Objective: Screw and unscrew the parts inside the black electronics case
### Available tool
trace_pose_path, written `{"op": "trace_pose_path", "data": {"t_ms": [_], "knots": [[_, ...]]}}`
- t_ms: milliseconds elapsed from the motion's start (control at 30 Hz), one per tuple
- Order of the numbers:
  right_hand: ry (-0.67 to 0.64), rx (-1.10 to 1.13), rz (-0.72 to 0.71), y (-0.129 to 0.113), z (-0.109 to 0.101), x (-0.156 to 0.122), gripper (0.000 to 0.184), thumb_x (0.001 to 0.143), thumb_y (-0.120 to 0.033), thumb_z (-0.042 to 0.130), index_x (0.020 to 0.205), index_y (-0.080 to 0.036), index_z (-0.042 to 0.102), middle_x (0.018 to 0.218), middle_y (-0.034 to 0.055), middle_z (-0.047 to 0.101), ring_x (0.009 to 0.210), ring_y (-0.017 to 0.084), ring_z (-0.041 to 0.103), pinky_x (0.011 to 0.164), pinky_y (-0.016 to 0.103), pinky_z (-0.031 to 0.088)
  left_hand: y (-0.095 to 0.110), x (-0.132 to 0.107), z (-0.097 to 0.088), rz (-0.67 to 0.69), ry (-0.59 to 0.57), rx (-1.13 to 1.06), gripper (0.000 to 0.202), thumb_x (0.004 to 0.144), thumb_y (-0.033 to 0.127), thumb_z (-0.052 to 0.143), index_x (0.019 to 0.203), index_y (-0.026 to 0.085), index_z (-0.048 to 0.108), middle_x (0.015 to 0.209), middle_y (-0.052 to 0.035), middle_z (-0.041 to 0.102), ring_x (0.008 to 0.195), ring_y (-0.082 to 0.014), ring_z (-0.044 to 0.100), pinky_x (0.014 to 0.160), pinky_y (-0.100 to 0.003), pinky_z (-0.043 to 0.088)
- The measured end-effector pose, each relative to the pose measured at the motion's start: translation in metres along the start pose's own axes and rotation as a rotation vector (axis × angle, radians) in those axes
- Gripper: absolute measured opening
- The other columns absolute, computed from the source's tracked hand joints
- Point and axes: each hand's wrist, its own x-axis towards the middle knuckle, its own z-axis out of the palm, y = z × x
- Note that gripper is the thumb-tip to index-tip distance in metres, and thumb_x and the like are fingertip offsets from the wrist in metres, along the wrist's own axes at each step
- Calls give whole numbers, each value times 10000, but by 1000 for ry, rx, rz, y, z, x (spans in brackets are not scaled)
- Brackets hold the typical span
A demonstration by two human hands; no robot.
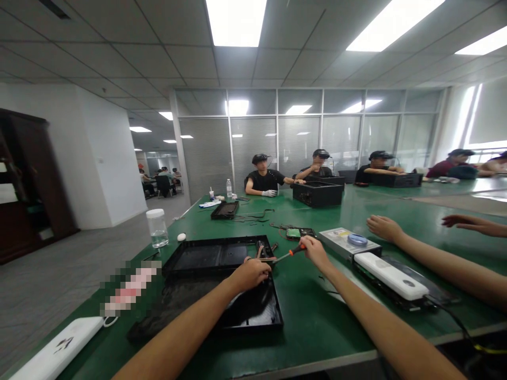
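My right hand (316,251) is closed around the orange handle of a screwdriver (288,254), whose tip points left toward my left hand. My left hand (251,274) is curled into a loose fist at the right end of an open black device case (209,255), pinching a small part I cannot make out. A second black panel (261,314) lies under my left wrist, nearer to me.
A co-worker's two arms (435,261) reach in from the right over a grey box (344,241) and a white device (390,275). A water bottle (157,227) stands at left. A circuit board (293,233), cables, black cases and several seated people lie further along the green table (312,316).
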Motion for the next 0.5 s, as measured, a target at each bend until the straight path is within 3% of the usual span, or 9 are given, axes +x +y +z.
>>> {"op": "trace_pose_path", "data": {"t_ms": [100, 233, 367, 500], "knots": [[164, 374, 176, 23, -6, 6, 294, 761, -483, 391, 654, -210, 411, 412, -93, 298, 311, 71, 240, 316, 192, 176, 2, -2, -3, 66, -4, 0, 136, 807, 184, 496, 871, 187, 615, 893, -23, 637, 863, -154, 556, 806, -255, 360], [104, 625, 326, 31, -2, 9, 256, 765, -453, 446, 730, -199, 441, 497, -63, 412, 326, 55, 295, 285, 169, 193, 2, -5, -1, 192, -136, -37, 134, 770, 134, 534, 790, 186, 656, 776, 6, 656, 761, -128, 573, 748, -205, 387], [32, 679, 377, 26, 5, 6, 199, 753, -380, 513, 786, -185, 488, 601, -13, 517, 409, 70, 431, 312, 169, 304, 3, -7, 3, 217, -159, -35, 114, 762, 153, 559, 803, 173, 664, 777, -1, 661, 750, -136, 579, 725, -201, 397], [-69, 520, 251, 7, 15, 1, 196, 706, -325, 580, 804, -184, 485, 688, 10, 561, 546, 110, 532, 441, 211, 426, 8, -11, -5, 210, -101, -15, 160, 792, 268, 552, 900, 180, 632, 837, -24, 649, 793, -149, 575, 747, -217, 389]]}}
